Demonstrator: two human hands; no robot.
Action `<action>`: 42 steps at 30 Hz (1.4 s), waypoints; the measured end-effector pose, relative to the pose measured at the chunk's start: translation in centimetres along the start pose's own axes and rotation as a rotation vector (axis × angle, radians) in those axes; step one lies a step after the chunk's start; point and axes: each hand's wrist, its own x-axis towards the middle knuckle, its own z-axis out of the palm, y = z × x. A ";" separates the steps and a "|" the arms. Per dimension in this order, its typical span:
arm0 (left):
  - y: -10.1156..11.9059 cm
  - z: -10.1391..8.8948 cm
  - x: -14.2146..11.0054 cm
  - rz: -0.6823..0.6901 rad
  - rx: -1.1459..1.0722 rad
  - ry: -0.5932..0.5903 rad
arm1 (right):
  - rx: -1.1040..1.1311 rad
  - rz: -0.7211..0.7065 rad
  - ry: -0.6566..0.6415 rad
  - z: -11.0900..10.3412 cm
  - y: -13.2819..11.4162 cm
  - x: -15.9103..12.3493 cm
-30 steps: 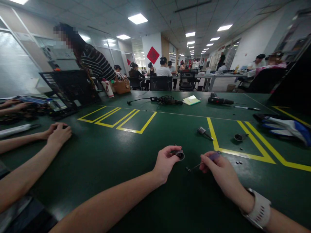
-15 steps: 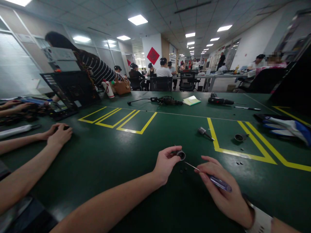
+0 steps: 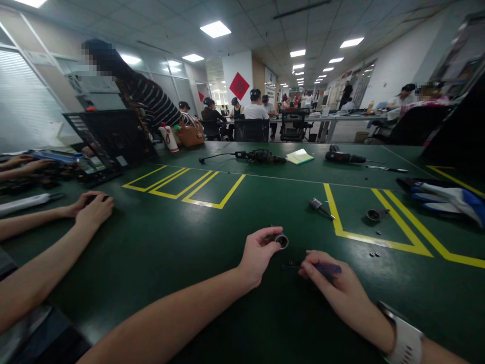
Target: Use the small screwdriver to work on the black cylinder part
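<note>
Between thumb and fingers, my left hand (image 3: 259, 255) grips a small round metal housing (image 3: 281, 241), its open end facing me. My right hand (image 3: 329, 283) holds a screwdriver (image 3: 329, 268) by its purple translucent handle, the shaft pointing left, low over the table. A tiny dark ring-like part (image 3: 290, 263) lies by the shaft, just below the housing. Farther right are a metal part with a shaft (image 3: 321, 208), a cup-shaped metal part (image 3: 376, 215) and a pair of small dark rings (image 3: 375, 254).
Yellow tape (image 3: 382, 242) marks areas on the green table (image 3: 170, 263). A drill-like power tool (image 3: 345, 155), a corded tool (image 3: 261, 156), a notepad (image 3: 300, 156) and gloves (image 3: 447, 197) lie beyond. At left, a co-worker's hands (image 3: 93, 207) hold a dark piece.
My right hand has lowered the screwdriver from beside the housing's opening to near the small rings on the table. My left hand stays almost still with the housing.
</note>
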 end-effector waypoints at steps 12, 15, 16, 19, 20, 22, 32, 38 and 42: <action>-0.1 0.2 0.0 0.038 -0.054 0.028 | -0.389 -0.475 -0.192 0.2 -1.9 -1.6; -0.1 0.1 -0.1 0.041 -0.059 0.037 | -0.492 -0.561 -0.173 0.9 -1.3 -1.7; -0.1 0.0 0.0 0.037 -0.059 0.037 | -0.516 -0.589 -0.156 1.0 -1.2 -1.6; -0.3 -0.2 0.1 0.039 -0.054 0.043 | -0.545 -0.676 -0.066 0.8 -1.3 -1.6; -0.3 -0.2 0.2 0.045 -0.052 0.049 | -0.546 -0.697 -0.031 0.6 -1.4 -1.5; -0.3 -0.2 0.2 0.056 -0.046 0.059 | -0.545 -0.724 0.035 0.2 -1.7 -1.5; -0.4 0.3 -0.7 0.068 0.021 -0.073 | -0.512 -0.695 0.076 -0.3 -1.3 -1.0; -0.3 0.3 -1.0 0.093 0.070 -0.085 | -0.510 -0.666 0.095 -0.3 -1.5 -1.0; -0.2 0.3 -1.0 0.098 0.060 -0.102 | -0.513 -0.670 0.070 -0.3 -1.3 -1.1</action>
